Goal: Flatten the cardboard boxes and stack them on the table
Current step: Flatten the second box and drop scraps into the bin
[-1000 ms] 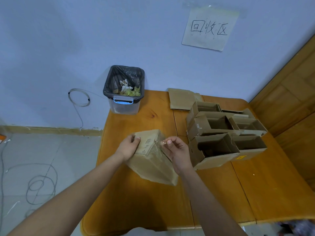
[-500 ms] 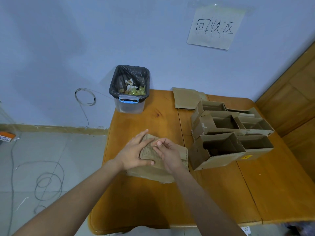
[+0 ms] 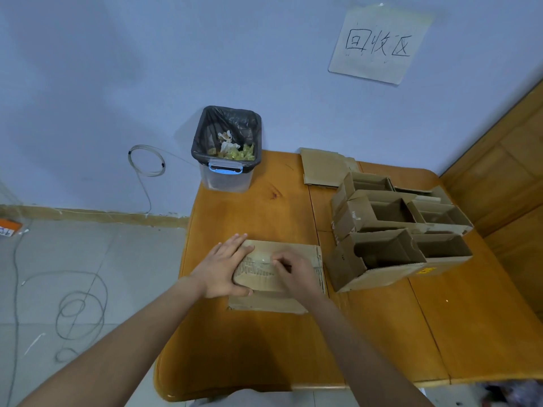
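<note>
Flattened box [image 3: 276,277]: lies on table [image 3: 249,348], near front-left edge. Judged light, stiff along panels, springy at creases; taped seam slick. Grip by long edges. Left hand [image 3: 220,268]: fingers straight, pressing panel. Right hand [image 3: 293,274]: fingers curled on top; grasp cannot tell. Unflattened boxes [image 3: 396,230] just right; flat stack [image 3: 326,168] behind.

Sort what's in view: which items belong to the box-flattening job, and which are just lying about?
Job:
- flattened box under both hands, left hand flat on it, right hand pressing it
- open boxes still to flatten
- flat cardboard at the back
- table

Lying about:
- bin with rubbish
- paper sign on wall
- cables on floor
</note>
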Available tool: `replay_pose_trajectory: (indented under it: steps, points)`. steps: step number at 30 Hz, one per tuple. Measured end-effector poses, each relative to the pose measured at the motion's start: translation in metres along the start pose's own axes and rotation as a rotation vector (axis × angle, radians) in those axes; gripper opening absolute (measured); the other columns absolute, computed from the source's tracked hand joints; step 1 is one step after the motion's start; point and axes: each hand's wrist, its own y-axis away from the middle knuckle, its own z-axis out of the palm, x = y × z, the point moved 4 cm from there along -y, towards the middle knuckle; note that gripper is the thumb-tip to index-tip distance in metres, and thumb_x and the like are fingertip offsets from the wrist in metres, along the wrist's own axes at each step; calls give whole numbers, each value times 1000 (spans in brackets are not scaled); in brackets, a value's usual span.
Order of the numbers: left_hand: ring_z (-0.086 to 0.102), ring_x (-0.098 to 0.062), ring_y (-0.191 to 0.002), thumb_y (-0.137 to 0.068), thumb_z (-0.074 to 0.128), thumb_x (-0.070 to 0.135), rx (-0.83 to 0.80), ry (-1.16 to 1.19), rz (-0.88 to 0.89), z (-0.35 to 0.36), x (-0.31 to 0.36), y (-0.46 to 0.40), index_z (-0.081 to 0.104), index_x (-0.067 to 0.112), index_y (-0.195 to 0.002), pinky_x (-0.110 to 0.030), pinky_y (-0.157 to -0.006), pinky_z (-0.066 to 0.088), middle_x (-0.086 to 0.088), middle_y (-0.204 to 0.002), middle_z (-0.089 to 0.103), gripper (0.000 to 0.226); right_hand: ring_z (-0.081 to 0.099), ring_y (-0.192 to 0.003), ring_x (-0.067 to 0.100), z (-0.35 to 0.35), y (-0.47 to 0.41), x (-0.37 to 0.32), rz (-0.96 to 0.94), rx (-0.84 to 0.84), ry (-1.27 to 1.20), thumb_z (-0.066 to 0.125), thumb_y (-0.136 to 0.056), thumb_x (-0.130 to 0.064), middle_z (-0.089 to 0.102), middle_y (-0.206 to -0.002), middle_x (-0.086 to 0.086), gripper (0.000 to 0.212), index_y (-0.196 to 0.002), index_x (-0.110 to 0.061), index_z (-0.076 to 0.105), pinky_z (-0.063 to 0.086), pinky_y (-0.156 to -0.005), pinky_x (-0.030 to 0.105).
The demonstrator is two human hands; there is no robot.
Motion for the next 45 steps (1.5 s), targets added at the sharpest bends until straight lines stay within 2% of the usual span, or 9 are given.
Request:
replay_pose_trajectory:
  steps: [9,17,22,28,30,32,37,40,45]
  points:
    - [-17,-14,-147,-72,57,74,11,-10,51,1,-3,-6,11,22,-154,-40,-121,0,1,-162,-11,107,52,-73,15,-26,6,11,-114,143,460,54,-91,-18,56,-82,-1,12,-82,-11,59,44,-58,27]
    - [-27,-7,-140,-70,52,79,16,15,56,6,-4,-7,9,24,-154,-38,-120,3,4,-162,-13,110,43,-75,14,-29,-16,10,70,232,338,65,-86,-39,43,-84,-1,32,-83,-15,44,40,-64,27]
    - [-27,-6,-139,-71,54,77,3,29,40,6,-5,-7,7,24,-155,-37,-119,3,7,-161,-16,110,37,-74,13,-17,-29,0,94,215,154,64,-86,-7,36,-91,-2,26,-80,-14,40,29,-68,20]
    - [-26,-6,-138,-71,53,78,8,42,34,7,-3,-6,6,24,-155,-36,-119,3,7,-161,-16,110,57,-98,20,-12,-25,-8,-73,-47,-50,41,-94,4,60,-105,6,24,-89,-19,48,44,-82,26]
    - [-26,-6,-139,-72,55,76,9,47,34,7,-3,-6,7,23,-155,-36,-119,3,7,-161,-16,109,56,-107,18,-12,-21,-6,-91,-184,17,39,-98,0,61,-116,6,27,-114,-14,56,41,-88,21]
    - [-26,-5,-139,-74,57,74,12,53,31,6,-3,-5,7,23,-155,-35,-119,3,7,-161,-16,108,47,-123,16,-13,-19,-2,-128,-282,175,39,-99,-2,54,-135,5,39,-136,-11,48,33,-101,19]
    - [-18,-12,-146,-75,59,73,1,40,28,4,0,-4,8,23,-155,-38,-120,7,7,-161,-15,107,14,-145,12,-8,-7,5,-308,-543,453,34,-100,-1,27,-156,-3,49,-147,-17,35,14,-116,27]
    - [-14,-15,-148,-75,58,73,-12,20,24,2,0,-4,8,22,-155,-41,-121,8,6,-161,-14,107,-1,-146,7,-8,-2,12,-406,-614,591,34,-102,-6,9,-160,-8,55,-152,-21,19,17,-115,27]
    - [-14,-15,-148,-73,55,76,-14,-22,24,1,-1,-5,9,23,-155,-42,-122,10,6,-161,-12,108,-5,-146,8,-16,0,24,-471,-668,808,39,-93,6,-8,-159,-13,77,-153,-25,3,49,-92,32]
